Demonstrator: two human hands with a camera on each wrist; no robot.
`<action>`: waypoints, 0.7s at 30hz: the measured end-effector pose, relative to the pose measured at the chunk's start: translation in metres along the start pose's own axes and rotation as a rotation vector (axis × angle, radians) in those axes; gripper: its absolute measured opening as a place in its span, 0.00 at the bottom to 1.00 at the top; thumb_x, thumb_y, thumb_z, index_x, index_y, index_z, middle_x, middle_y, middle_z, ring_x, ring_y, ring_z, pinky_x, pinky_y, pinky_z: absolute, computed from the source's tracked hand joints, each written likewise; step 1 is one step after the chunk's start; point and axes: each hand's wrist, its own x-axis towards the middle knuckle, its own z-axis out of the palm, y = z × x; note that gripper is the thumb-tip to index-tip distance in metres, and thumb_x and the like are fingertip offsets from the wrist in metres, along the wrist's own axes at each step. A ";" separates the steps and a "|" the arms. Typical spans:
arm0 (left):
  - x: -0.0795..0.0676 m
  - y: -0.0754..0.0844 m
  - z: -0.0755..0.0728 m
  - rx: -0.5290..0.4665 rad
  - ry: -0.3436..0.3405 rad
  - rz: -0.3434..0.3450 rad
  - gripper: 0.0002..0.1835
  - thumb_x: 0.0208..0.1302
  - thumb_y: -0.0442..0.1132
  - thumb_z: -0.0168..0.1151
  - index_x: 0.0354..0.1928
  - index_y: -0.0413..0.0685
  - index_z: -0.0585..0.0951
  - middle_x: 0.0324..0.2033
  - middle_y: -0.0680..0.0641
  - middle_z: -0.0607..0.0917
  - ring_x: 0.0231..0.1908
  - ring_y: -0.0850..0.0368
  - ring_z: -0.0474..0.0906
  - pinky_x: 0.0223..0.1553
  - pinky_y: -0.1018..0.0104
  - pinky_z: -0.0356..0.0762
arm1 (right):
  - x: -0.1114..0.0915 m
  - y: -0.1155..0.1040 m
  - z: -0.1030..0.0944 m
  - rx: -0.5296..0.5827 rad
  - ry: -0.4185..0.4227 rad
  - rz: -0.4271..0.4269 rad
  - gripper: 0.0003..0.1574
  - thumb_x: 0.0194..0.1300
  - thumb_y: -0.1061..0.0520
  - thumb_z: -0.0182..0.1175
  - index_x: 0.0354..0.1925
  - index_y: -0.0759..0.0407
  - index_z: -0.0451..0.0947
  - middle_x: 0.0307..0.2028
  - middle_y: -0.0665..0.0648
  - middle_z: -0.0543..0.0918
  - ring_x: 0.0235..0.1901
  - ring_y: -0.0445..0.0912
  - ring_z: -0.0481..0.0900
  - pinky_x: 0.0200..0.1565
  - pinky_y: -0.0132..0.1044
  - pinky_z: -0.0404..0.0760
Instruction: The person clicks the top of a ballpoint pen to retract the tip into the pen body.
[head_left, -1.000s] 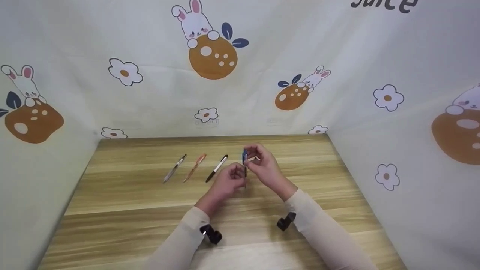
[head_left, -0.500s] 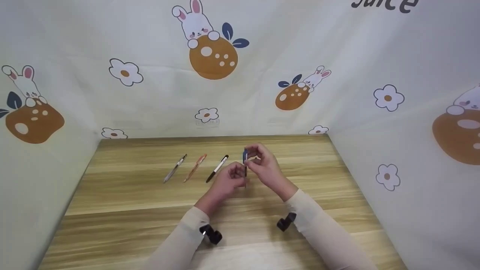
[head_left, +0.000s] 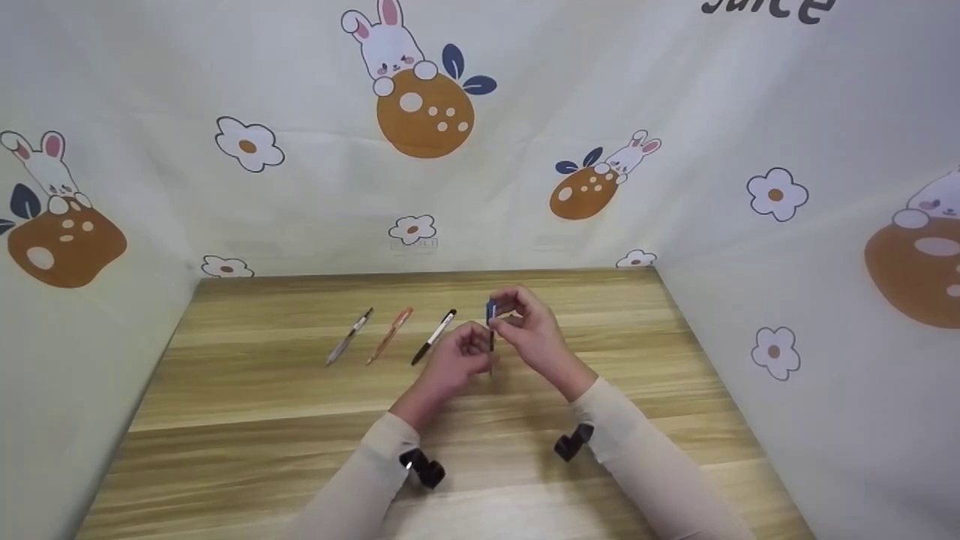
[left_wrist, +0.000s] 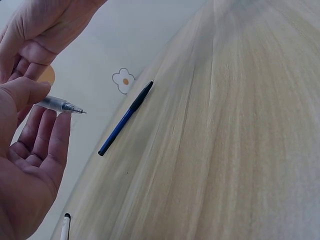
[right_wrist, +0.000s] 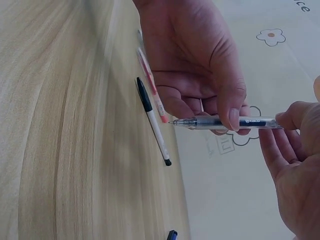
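Note:
Both hands hold a clear-barrelled gel pen (right_wrist: pixel 210 122) with a blue clip end (head_left: pixel 490 312), raised above the table. My left hand (head_left: pixel 455 361) pinches its front part between thumb and fingers; the bare metal tip (left_wrist: pixel 75 108) sticks out past them. At the rear, my right hand (head_left: pixel 531 334) pinches the clip end with thumb and fingertips. Left of the hands, three pens lie slanted in a row: a grey clear one (head_left: pixel 349 337), an orange one (head_left: pixel 390 335) and a white one with black ends (head_left: pixel 434 337). A blue pen (left_wrist: pixel 125 120) lies beyond, hidden by my right hand in the head view.
The wood-grain table (head_left: pixel 285 465) meets a pale cloth (head_left: pixel 315 187) printed with rabbits and flowers, which rises at the back and both sides. A black wrist camera (head_left: pixel 423 469) sits on the left sleeve and another camera (head_left: pixel 574 442) on the right.

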 end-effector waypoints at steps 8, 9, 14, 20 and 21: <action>-0.001 0.001 0.000 0.043 -0.022 0.028 0.11 0.64 0.23 0.71 0.46 0.36 0.83 0.39 0.43 0.86 0.41 0.56 0.82 0.46 0.65 0.82 | 0.000 0.001 -0.001 0.019 0.016 0.009 0.19 0.70 0.76 0.67 0.57 0.72 0.80 0.50 0.67 0.84 0.49 0.51 0.84 0.52 0.36 0.89; -0.001 0.001 0.000 0.046 -0.024 0.022 0.11 0.64 0.23 0.71 0.46 0.36 0.83 0.39 0.43 0.86 0.41 0.56 0.81 0.46 0.66 0.82 | -0.001 0.001 -0.001 0.018 0.015 0.010 0.19 0.70 0.76 0.67 0.58 0.72 0.79 0.50 0.67 0.84 0.49 0.51 0.84 0.51 0.36 0.89; -0.001 0.001 -0.001 0.046 -0.027 -0.001 0.10 0.65 0.23 0.71 0.46 0.36 0.83 0.39 0.44 0.86 0.40 0.56 0.82 0.44 0.66 0.83 | -0.001 0.002 -0.002 -0.005 0.020 0.015 0.24 0.71 0.76 0.66 0.62 0.70 0.78 0.49 0.66 0.83 0.49 0.51 0.83 0.49 0.35 0.87; 0.000 0.002 -0.001 0.036 -0.033 -0.017 0.10 0.66 0.24 0.71 0.47 0.35 0.82 0.39 0.44 0.86 0.40 0.55 0.82 0.44 0.65 0.84 | -0.001 0.006 -0.002 -0.026 0.031 0.016 0.27 0.71 0.76 0.66 0.66 0.70 0.76 0.50 0.65 0.82 0.48 0.50 0.83 0.48 0.33 0.87; 0.000 0.002 0.000 0.036 -0.032 -0.021 0.10 0.66 0.24 0.71 0.47 0.35 0.82 0.39 0.44 0.86 0.40 0.55 0.82 0.44 0.65 0.84 | -0.001 0.006 -0.002 -0.030 0.030 0.016 0.27 0.71 0.76 0.66 0.66 0.70 0.76 0.50 0.65 0.82 0.48 0.50 0.83 0.48 0.33 0.87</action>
